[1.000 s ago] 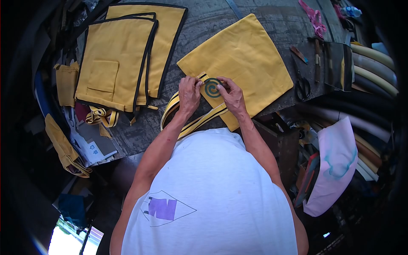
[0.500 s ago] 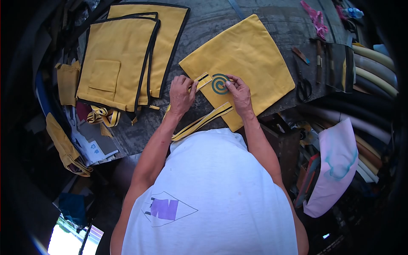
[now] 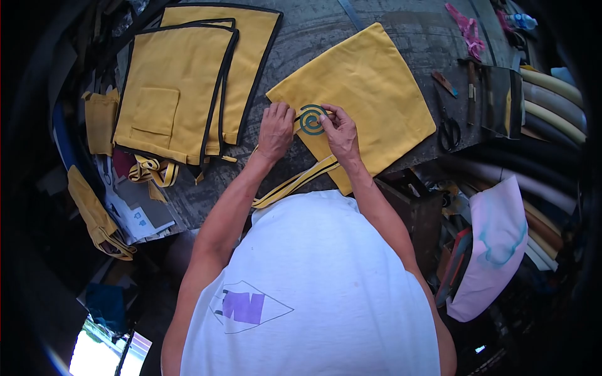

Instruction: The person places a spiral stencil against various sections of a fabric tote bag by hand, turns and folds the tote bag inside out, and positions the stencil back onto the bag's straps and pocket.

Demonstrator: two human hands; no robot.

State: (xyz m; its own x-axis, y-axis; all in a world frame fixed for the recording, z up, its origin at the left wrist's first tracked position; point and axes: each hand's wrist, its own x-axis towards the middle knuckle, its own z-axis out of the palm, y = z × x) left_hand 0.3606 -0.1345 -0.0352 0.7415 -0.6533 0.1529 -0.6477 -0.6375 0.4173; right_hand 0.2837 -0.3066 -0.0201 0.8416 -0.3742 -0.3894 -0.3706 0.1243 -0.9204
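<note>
Change: half a second ago the left hand was pulled off to the side with a strap end showing; now it's back up against the flat, dark-green spiral coil, and the coil has shifted a little left to meet it. Fingertips of both hands nearly together again. Reads as coil and strap end being brought back together, so likely a repeated contact; actual touching can't be confirmed, fingers block it.

Right hand: fingers pinching the coil's right side. Left hand: fingers closed, apparently on the end of the yellow fabric strap with black stripes; that end mostly hidden. Strap's other stretch slants from the fabric's lower edge toward the person's body.

Coil: thin, matte, rings well separated, looks whole, face toward camera. It's over the lower left part of the large squarish yellow fabric piece, which lies turned diagonally on the dark, worn tabletop, lightly creased. Black-edged yellow panels at left: unchanged.
</note>
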